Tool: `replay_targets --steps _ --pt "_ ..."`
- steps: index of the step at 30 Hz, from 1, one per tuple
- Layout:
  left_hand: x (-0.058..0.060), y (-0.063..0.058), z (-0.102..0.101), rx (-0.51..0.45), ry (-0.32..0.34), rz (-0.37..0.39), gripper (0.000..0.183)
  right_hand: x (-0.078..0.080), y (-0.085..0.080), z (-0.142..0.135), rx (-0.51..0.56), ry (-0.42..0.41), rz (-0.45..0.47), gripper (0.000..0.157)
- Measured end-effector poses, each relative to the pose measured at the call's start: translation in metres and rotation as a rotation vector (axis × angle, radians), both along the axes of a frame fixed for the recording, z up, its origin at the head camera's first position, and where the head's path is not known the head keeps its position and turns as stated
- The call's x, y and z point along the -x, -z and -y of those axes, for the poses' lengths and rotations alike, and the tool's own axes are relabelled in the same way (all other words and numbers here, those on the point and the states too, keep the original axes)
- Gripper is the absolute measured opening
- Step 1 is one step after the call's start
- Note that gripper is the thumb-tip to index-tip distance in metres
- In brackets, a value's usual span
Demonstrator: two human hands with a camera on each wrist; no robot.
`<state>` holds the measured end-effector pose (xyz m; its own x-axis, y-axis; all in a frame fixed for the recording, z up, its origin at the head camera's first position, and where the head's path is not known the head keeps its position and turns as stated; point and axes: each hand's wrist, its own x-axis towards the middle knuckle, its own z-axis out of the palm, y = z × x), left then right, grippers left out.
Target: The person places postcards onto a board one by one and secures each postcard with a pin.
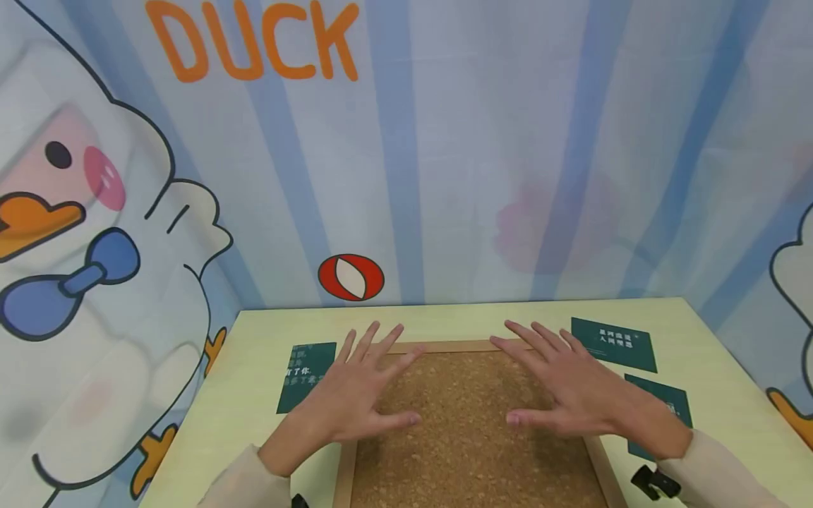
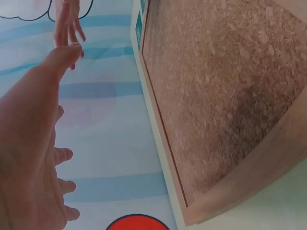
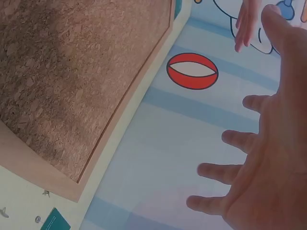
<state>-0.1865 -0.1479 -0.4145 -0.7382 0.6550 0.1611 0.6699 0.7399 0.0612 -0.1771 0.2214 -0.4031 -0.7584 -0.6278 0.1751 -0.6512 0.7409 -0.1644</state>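
Observation:
A cork board in a light wooden frame lies on the table, stretching toward me. Over its left side my left hand is held out, fingers spread and straight, holding nothing. My right hand mirrors it above the right side, also spread and empty. Both wrist views show the palms and fingers raised apart from the cork. Beyond the left hand lies a dark green card with white writing. Past the right fingers is another green card; the right wrist partly hides a third card.
The pale table ends at a striped blue curtain printed with a duck and a red ball. By the board's frame, the right wrist view shows several small metal pieces beside a green card.

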Motion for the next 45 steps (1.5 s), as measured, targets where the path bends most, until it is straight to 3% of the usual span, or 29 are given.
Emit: replay_targets --steps 8,15,21,31,34,38,45 --pt "0.010 -0.001 0.020 -0.058 -0.121 0.020 0.088 0.002 -0.006 -0.014 0.134 0.055 0.100 0.082" --pt "0.023 0.015 0.051 -0.096 -0.329 0.033 0.086 0.000 0.003 -0.033 0.262 0.200 0.235 0.076" --pt "0.029 0.033 0.082 -0.122 -0.530 0.154 0.091 -0.002 0.023 -0.048 0.381 0.312 0.331 0.069" --pt "0.036 0.061 0.109 -0.159 -0.818 0.403 0.115 -0.005 0.058 -0.067 0.428 0.551 0.525 0.077" --pt "0.038 0.067 0.110 -0.155 -0.873 0.432 0.120 -0.005 0.065 -0.073 0.443 0.606 0.610 0.078" --pt "0.041 0.073 0.112 -0.134 -0.910 0.415 0.119 -0.005 0.075 -0.077 0.452 0.650 0.691 0.076" --pt "0.046 0.074 0.115 -0.105 -0.925 0.404 0.117 -0.004 0.085 -0.079 0.503 0.679 0.732 0.058"
